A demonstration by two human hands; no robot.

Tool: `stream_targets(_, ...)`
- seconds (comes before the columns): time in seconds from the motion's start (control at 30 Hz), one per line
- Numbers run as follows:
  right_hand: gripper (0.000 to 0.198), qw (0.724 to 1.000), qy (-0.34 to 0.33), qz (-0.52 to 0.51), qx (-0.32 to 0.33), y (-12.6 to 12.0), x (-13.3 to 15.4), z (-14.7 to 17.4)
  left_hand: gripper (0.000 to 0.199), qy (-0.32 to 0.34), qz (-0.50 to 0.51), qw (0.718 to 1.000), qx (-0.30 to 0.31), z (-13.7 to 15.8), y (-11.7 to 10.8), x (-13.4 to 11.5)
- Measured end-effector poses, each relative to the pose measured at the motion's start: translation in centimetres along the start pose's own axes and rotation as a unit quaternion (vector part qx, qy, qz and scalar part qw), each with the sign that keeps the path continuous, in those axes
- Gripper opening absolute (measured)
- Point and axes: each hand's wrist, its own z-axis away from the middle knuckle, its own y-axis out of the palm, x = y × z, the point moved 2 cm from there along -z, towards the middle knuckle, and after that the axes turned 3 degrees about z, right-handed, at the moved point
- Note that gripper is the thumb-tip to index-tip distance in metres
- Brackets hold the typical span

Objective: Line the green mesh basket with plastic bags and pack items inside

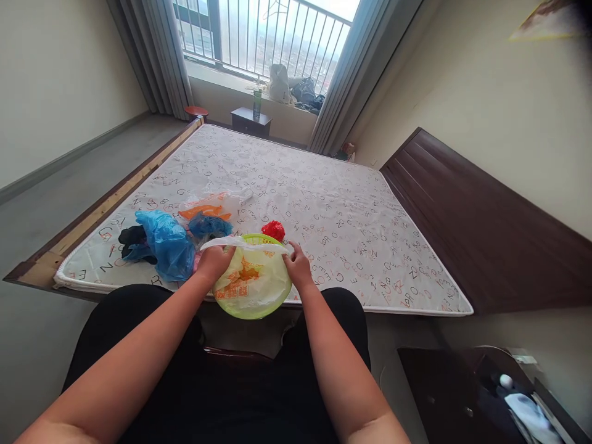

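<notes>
My left hand [214,264] and my right hand [298,265] are closed on opposite ends of the top edge of a thin white plastic bag [252,277] with orange print. The edge is pulled taut between them. The bag covers much of a round lime-green plastic basket [253,316], which sits between my knees at the mattress edge. Whether the bag lies inside the basket or in front of it, I cannot tell. Just beyond the basket rests a crumpled red plastic bag [273,230]. Left of my left hand lies a blue plastic bag [169,243].
On the letter-patterned mattress [342,246] also lie a darker blue bag [210,226], an orange-and-clear bag [203,211] and a black bundle [132,239]. A dark wooden headboard [481,228] stands right. A small nightstand [250,121] is by the window.
</notes>
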Motion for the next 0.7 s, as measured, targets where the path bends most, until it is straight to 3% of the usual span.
stream_targets(0.13,0.036,1.000,-0.010,-0.016,-0.011,0.3,0.4,0.4,0.060,0.025,0.000,1.000,-0.011,-0.2,-0.8,-0.6)
stream_targets(0.33,0.025,0.997,-0.047,-0.028,-0.062,0.2,0.8,0.2,0.059,0.077,0.063,0.993,0.066,-0.7,-0.7,-0.3)
stream_targets(0.43,0.026,0.996,-0.023,-0.085,-0.034,0.4,0.6,0.0,0.061,0.050,0.140,0.983,0.103,-1.3,0.1,0.4)
stream_targets(0.57,0.030,0.975,0.087,-0.200,0.044,0.9,-0.3,-0.4,0.065,0.019,0.292,0.945,0.143,-1.4,1.0,0.8)
stream_targets(0.7,0.035,0.976,0.083,-0.199,0.022,0.7,-0.9,-0.9,0.084,-0.052,0.400,0.890,0.215,-0.2,1.4,0.4)
